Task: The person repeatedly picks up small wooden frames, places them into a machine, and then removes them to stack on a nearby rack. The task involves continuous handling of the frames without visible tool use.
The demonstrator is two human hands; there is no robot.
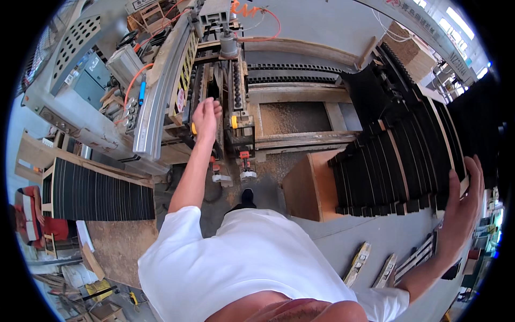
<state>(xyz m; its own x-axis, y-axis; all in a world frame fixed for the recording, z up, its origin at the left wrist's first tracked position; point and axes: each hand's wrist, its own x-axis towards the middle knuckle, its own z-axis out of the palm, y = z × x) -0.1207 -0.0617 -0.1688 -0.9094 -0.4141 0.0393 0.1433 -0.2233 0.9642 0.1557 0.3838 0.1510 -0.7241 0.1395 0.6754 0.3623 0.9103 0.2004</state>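
My left hand [206, 122] reaches over the machine with its fingers curled together, beside the black drill rows [236, 86]. Whatever may be in its fingers does not show. A yellow knob [193, 128] sits right by its wrist, and another yellow knob [234, 122] is a little to the right. Out at the far right, my right hand [465, 201] lies at the end of a long row of black panels [397, 161] standing on edge. Its fingers are stretched out, with the thumb apart and a pale panel edge [464, 185] between them.
A wooden box-like block [308, 185] stands at the row's near end. At left, more dark panels [102, 190] stand beside a brown board [123, 244]. A grey metal beam [153, 118] runs along the machine. Pallet-truck forks [358, 264] lie low on the right; a person [29, 214] sits far left.
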